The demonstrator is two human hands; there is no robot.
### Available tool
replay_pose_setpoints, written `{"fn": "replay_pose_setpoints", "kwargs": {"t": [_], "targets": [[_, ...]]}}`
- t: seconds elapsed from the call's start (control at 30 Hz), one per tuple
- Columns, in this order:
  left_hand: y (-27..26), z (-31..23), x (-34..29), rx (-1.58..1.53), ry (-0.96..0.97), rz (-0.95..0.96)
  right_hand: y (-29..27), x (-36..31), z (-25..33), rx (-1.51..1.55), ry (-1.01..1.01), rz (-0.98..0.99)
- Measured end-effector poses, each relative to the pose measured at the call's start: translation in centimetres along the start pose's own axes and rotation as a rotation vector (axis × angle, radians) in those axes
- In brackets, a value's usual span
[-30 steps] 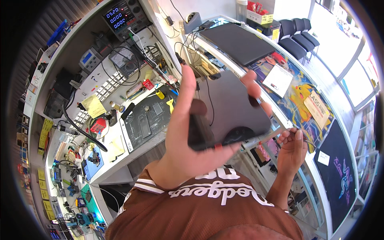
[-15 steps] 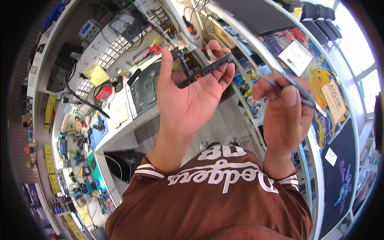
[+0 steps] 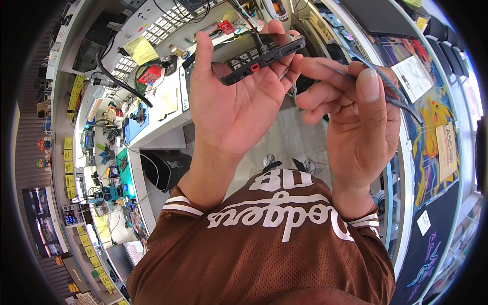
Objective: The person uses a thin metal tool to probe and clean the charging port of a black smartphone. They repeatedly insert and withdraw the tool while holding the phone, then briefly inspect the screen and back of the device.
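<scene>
A smartphone (image 3: pixel 260 61) in a black case with a small red detail on its edge lies tilted in my left hand (image 3: pixel 229 114). The thumb stands along one end and the fingers curl round the other. Its dark, glossy screen reflects the surroundings. To the right, my right hand (image 3: pixel 360 119) pinches a grey braided cord (image 3: pixel 390 85) between thumb and fingers. One stretch of cord hangs beyond the thumb toward the right. The right fingertips are close beside the left fingers; whether they touch is hard to tell. Where the cord's other end goes is unclear.
A white workbench (image 3: pixel 170 117) with tools and electronics runs along the left. A black bent arm (image 3: pixel 119 79) reaches over it. On the right stands a counter with a colourful mat (image 3: pixel 429 147), a white paper (image 3: pixel 413 76) and a brown envelope (image 3: pixel 447 152). A black chair (image 3: pixel 157 170) sits below the bench.
My right hand has moved left, close to the phone, with the cord. The phone appears higher in view and shows more of its screen. The whole view has shifted.
</scene>
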State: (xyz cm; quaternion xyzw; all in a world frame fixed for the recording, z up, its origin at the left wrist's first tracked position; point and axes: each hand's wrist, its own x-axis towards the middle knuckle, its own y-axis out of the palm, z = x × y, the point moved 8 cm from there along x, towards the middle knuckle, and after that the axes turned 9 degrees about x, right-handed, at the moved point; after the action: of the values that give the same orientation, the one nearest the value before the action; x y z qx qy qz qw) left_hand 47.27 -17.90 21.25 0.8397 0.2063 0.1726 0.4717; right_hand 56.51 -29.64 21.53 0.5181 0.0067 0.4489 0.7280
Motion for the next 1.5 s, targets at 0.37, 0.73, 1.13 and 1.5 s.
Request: {"fn": "replay_pose_setpoints", "kwargs": {"t": [0.37,0.73,1.13,1.5], "targets": [[1.0,0.9,0.7,-0.026,-0.019,0.146,-0.8,-0.5,1.6,-0.116,-0.121,-0.003],[1.7,2.6,1.6,-0.052,-0.091,0.126,-0.2,-1.4,3.9,-0.476,-0.302,-0.024],[3.3,2.3,1.7,0.149,0.045,0.063,2.4,-1.4,5.8,-0.905,-0.368,0.064],[3.6,0.2,2.5,0.331,0.304,0.056,2.8,-0.9,5.5,-1.003,-0.273,0.021]]}}
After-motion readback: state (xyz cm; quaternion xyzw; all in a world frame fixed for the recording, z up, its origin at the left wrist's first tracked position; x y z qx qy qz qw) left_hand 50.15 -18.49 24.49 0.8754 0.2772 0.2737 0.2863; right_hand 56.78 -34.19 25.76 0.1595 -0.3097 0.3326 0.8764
